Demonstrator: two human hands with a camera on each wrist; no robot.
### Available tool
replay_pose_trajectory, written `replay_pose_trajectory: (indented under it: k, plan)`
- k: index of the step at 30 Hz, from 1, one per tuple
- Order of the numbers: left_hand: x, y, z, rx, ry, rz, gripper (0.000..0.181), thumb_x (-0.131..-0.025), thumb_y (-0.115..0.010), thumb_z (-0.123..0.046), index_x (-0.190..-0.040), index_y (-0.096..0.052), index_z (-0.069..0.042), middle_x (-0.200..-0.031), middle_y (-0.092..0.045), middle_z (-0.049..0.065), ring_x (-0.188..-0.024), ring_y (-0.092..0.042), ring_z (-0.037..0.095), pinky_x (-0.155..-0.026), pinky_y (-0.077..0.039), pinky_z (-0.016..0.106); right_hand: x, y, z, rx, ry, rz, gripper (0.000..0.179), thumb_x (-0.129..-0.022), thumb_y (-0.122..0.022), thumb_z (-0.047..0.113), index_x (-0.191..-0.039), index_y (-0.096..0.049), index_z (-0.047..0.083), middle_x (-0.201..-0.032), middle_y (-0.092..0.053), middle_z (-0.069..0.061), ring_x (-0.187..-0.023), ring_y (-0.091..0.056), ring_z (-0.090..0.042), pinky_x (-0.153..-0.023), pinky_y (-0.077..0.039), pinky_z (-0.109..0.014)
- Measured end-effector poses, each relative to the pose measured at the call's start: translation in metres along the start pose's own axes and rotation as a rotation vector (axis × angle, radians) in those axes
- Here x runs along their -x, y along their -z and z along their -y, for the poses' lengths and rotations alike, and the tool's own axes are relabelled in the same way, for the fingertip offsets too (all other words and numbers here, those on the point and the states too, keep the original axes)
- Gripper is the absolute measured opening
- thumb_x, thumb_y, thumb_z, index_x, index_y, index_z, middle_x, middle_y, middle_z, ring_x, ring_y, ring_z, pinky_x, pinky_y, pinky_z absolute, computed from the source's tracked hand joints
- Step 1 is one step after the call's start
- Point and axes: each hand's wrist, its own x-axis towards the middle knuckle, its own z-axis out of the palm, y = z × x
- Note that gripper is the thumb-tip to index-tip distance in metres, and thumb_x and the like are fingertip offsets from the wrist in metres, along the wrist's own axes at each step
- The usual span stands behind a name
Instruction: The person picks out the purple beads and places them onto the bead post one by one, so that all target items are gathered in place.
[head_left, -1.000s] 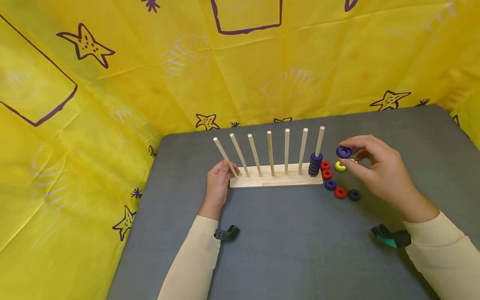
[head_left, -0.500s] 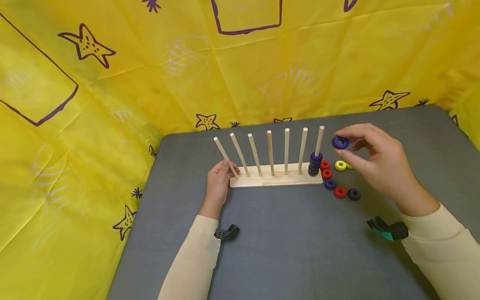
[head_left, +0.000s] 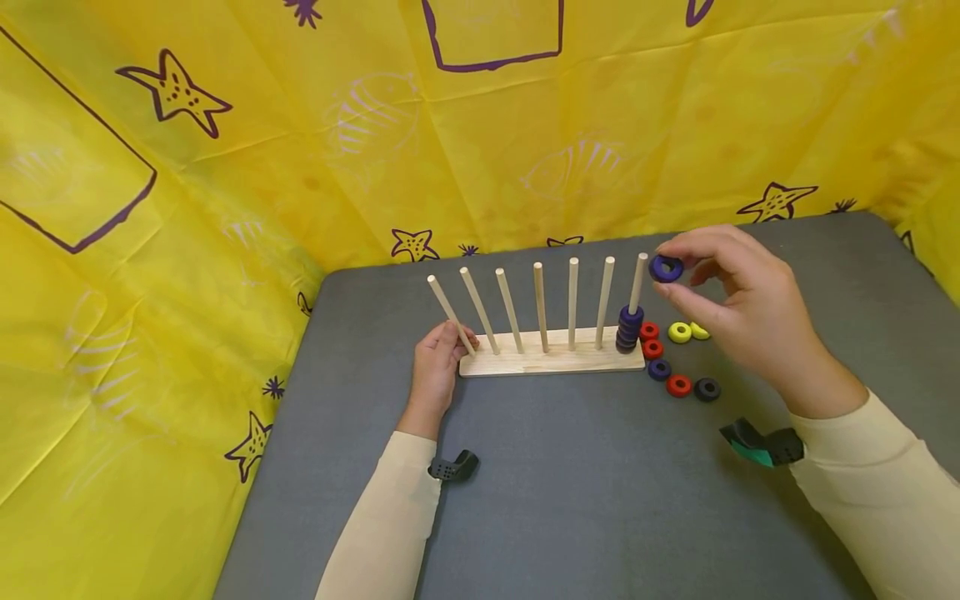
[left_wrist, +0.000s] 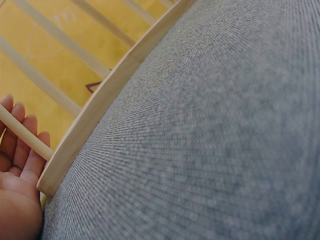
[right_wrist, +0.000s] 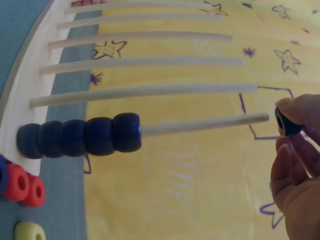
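Observation:
My right hand (head_left: 750, 312) pinches a dark blue ring (head_left: 666, 268) between thumb and fingertips. In the right wrist view this ring (right_wrist: 288, 124) is just off the tip of the end peg (right_wrist: 205, 125), its hole turned toward the peg. Several blue rings (head_left: 629, 330) are stacked at the bottom of that rightmost peg. The wooden peg rack (head_left: 551, 361) has a row of upright pegs, the others bare. My left hand (head_left: 435, 367) holds the rack's left end, fingers curled about the leftmost peg (head_left: 452, 315); in the left wrist view the fingers (left_wrist: 22, 145) lie behind that peg.
Loose rings lie right of the rack: red ones (head_left: 678, 386), a blue one (head_left: 659, 370), a black one (head_left: 707, 389) and yellow ones (head_left: 679, 332). A grey table (head_left: 555, 500) carries everything. Yellow patterned cloth (head_left: 480, 150) hangs behind and at the sides.
My right hand has moved up and to the left with the blue ring, from beside the end peg to close by its tip. The left hand and the rack have stayed put.

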Motion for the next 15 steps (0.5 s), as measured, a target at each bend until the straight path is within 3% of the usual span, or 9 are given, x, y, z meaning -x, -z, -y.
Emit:
replay_pose_trajectory:
  k: [15]
  plan:
    - [0.001, -0.001, -0.003, 0.0, 0.005, -0.002, 0.046, -0.113, -0.06, -0.038, -0.096, -0.072, 0.003, -0.097, -0.068, 0.017, -0.093, -0.068, 0.022, -0.088, -0.057, 0.032, -0.013, -0.008, 0.0, -0.011, -0.024, 0.004, 0.048, -0.076, -0.086, -0.027, -0.118, -0.073, -0.01, -0.115, -0.067, -0.012, -0.094, -0.06, -0.007, -0.083, -0.05, -0.012]
